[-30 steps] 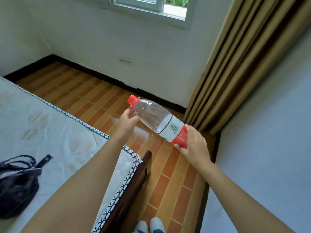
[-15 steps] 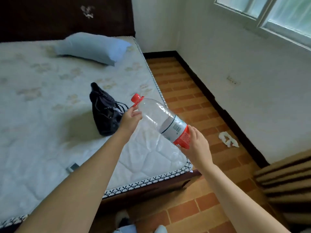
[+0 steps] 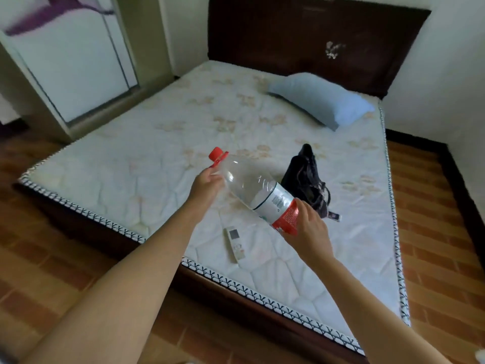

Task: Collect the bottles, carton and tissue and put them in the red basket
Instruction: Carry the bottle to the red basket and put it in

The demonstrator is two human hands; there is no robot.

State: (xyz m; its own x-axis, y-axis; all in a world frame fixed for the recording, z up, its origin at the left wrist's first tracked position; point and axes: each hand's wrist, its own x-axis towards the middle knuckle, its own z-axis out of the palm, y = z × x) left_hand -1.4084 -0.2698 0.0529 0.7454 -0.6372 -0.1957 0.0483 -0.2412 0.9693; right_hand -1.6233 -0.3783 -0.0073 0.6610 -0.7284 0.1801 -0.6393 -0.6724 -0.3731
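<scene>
A person holds a clear bottle slantwise above the bed, left hand gripping its neck, right hand its base; no red basket is in sight.

Left arm: shown bare from wrist back to the frame edge; no sleeve is seen.
Right arm: likewise bare behind the grip.
Left hand: no glove, ring or band is worn.
Right hand: ungloved.
</scene>
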